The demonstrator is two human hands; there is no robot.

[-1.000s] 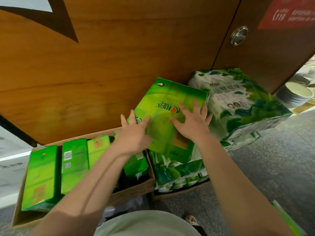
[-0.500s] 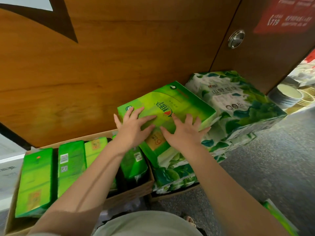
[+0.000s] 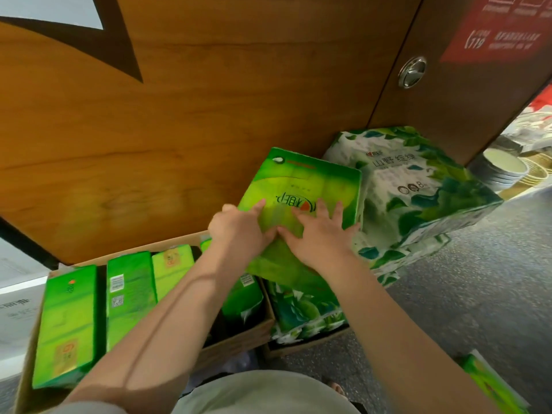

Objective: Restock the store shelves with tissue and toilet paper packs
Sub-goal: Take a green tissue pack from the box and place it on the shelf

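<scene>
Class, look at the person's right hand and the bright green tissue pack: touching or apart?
Touching. The head view shows the right hand lying with spread fingers flat on the bright green tissue pack.

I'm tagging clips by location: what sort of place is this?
Probably a shop floor or stock corner: an open cardboard box of green tissue packs, leaf-printed toilet paper packs stacked on the floor, stacked bowls nearby.
</scene>
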